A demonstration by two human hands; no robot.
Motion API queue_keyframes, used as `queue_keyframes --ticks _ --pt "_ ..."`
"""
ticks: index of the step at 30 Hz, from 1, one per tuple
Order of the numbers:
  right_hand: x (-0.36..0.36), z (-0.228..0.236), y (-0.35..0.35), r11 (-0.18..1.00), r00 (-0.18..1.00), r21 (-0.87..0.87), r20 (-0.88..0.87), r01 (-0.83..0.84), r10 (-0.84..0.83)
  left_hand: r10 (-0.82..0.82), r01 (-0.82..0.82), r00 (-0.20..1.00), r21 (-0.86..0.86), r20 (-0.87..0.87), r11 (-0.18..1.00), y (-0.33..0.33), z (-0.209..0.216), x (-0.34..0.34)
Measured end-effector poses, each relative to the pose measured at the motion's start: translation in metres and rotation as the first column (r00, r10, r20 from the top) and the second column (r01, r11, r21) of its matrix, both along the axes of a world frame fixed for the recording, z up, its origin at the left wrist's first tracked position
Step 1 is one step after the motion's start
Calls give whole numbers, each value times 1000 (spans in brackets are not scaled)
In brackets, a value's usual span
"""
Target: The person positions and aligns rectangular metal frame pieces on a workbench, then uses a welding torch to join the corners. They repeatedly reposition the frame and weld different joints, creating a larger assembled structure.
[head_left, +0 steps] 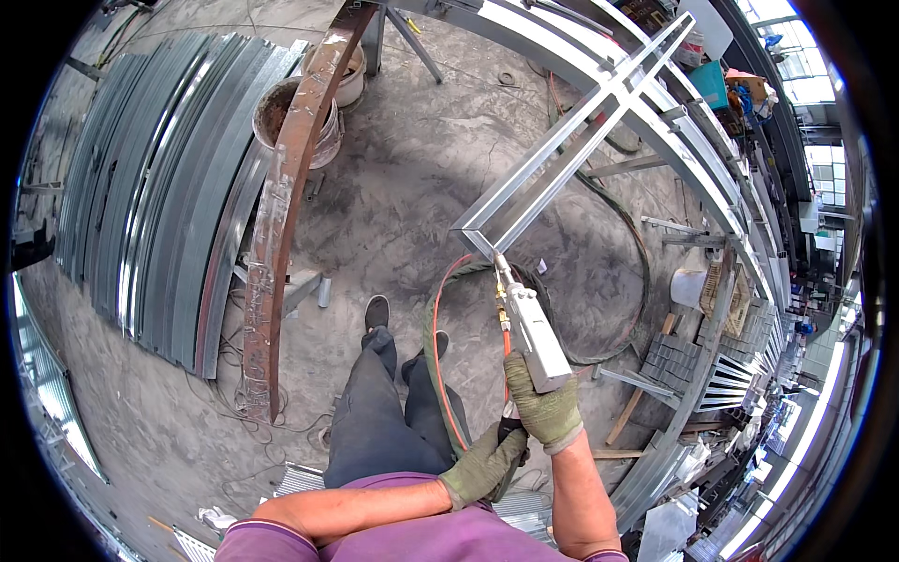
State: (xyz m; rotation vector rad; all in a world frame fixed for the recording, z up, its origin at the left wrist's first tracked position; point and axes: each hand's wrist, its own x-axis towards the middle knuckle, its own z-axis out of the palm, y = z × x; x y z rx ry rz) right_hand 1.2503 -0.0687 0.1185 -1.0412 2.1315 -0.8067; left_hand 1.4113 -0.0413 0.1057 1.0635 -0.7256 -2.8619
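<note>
The right hand [545, 405] hides the lower end of the silver tool [537, 335]; the left hand's [482, 465] fingertips are hard to make out. Both are closed, right around the tool, left around one black piece [509, 427]. The boxy tool lies at four o'clock, its thin nozzle [502, 267] aimed toward eleven, beside one metal frame [532, 167]; contact is unclear. Two buckets [328, 143] stand at eleven.

Silvery tool [538, 339], orange-red hose [437, 351], purple shirt [426, 525]

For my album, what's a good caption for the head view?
Gloved right hand and left hand on a silver tool pointing at a shiny metal frame.
</note>
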Motion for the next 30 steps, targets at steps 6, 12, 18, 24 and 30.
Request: queue_keyframes --ticks 6,12,18,24,30 --pt "0 8 -9 999 999 41 20 -26 25 14 -14 1000 4 -21 1000 3 -3 0" --pt "-2 10 -6 996 998 61 9 -61 61 25 -24 999 6 -30 1000 8 -4 0" --pt "0 4 -4 1000 999 1 -37 -21 21 14 -15 999 -15 -43 1000 11 -7 1" --pt "3 3 -6 1000 1000 0 -14 5 -5 -23 22 999 -29 -35 999 3 -5 2" --pt "3 -3 0 999 998 -34 -58 -19 17 -48 47 999 -5 -11 999 5 -4 4"
